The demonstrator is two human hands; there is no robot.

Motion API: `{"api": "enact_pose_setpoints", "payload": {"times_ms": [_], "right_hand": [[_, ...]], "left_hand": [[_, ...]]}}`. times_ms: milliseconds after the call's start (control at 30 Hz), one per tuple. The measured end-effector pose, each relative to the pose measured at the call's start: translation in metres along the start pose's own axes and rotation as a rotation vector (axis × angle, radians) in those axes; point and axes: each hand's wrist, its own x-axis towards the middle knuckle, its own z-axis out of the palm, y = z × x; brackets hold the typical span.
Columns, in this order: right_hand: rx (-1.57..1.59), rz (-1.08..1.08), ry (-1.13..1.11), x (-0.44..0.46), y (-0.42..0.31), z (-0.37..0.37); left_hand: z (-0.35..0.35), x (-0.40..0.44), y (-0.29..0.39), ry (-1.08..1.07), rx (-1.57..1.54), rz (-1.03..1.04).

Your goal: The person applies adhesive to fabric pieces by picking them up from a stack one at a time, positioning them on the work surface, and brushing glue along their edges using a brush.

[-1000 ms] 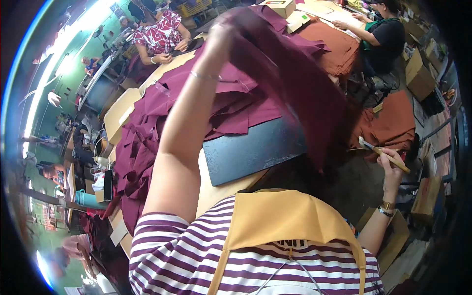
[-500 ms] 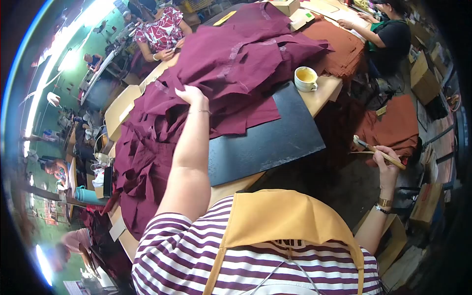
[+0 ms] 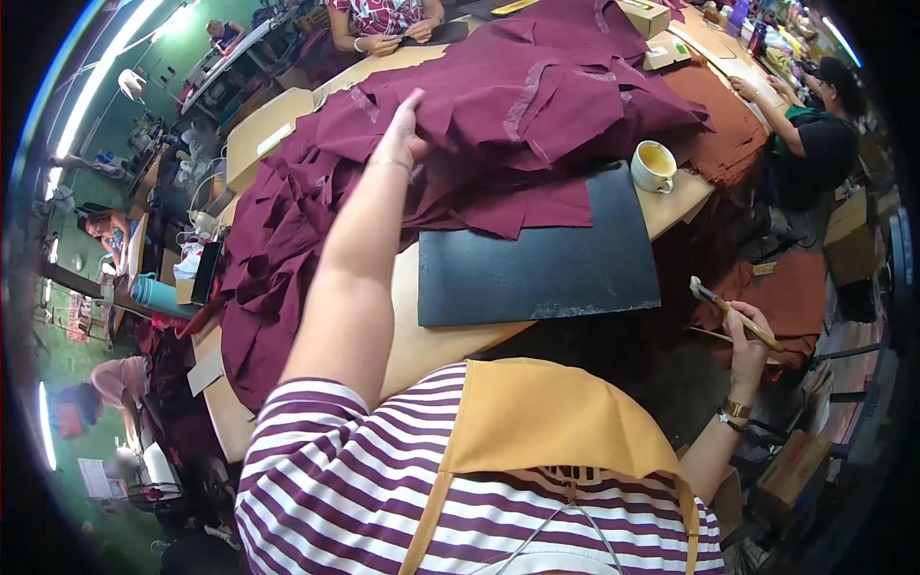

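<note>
My left hand (image 3: 404,139) rests against the heap of maroon fabric (image 3: 479,105), its fingers stretched out and not closed on the cloth. Off the table's near right side, my right hand (image 3: 748,335) grips a brush (image 3: 714,298) with a wooden handle, its pale tip pointing up and left. A second thin stick (image 3: 710,334) shows by the same hand; what it belongs to is unclear. Part of a maroon piece lies over the black board (image 3: 546,283). Beyond the board's far right corner stands a white cup (image 3: 653,179) with yellowish stuff inside.
Rust-coloured fabric (image 3: 704,115) is stacked at the table's right, with more (image 3: 791,297) below. Cardboard boxes (image 3: 264,139) sit along the left edge and at the back (image 3: 640,16). One person (image 3: 383,24) works across the table, another (image 3: 815,144) at the right.
The view has shifted, so the table's things sit differently in it. My left hand has turned more edge-on, fingers pointing away over the fabric. My right hand still holds the brush.
</note>
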Motion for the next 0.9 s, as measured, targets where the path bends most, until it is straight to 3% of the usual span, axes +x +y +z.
{"api": "enact_pose_setpoints", "payload": {"times_ms": [67,167,267,300,333,367,433,533,700,800,867,900], "right_hand": [[0.019,-0.011,-0.021,0.000,0.002,0.005],[-0.001,0.006,-0.048,0.000,-0.007,0.013],[-0.018,0.009,-0.038,-0.001,-0.009,0.010],[-0.080,-0.043,-0.029,-0.001,-0.007,0.007],[-0.090,-0.030,-0.022,-0.001,-0.005,0.003],[-0.096,-0.019,-0.011,-0.001,-0.003,0.000],[-0.048,0.004,-0.012,-0.001,0.004,-0.004],[-0.064,-0.063,-0.007,0.002,-0.002,0.003],[-0.069,-0.041,-0.035,0.013,-0.002,0.002],[-0.090,-0.095,-0.057,0.015,0.000,-0.003],[-0.136,-0.189,-0.075,0.017,-0.001,-0.004],[-0.137,-0.157,-0.070,0.017,-0.004,-0.003]], "left_hand": [[-0.023,0.090,0.023,0.015,0.346,-0.159],[0.000,0.140,0.062,0.149,0.329,0.359],[0.027,0.086,0.060,0.349,-0.196,0.797],[0.007,0.086,0.060,0.353,-0.148,0.864],[0.009,0.048,0.046,0.413,-0.203,0.706],[-0.029,0.081,0.026,0.282,-0.174,0.817],[-0.057,0.072,-0.028,0.183,-0.203,0.627],[-0.036,-0.018,-0.061,0.365,0.056,0.343],[-0.082,-0.089,-0.067,0.140,0.473,0.911],[-0.147,-0.125,-0.023,0.496,1.280,1.277],[-0.175,-0.153,-0.006,0.973,1.764,1.115],[-0.206,-0.150,-0.001,1.105,1.850,1.010]]}}
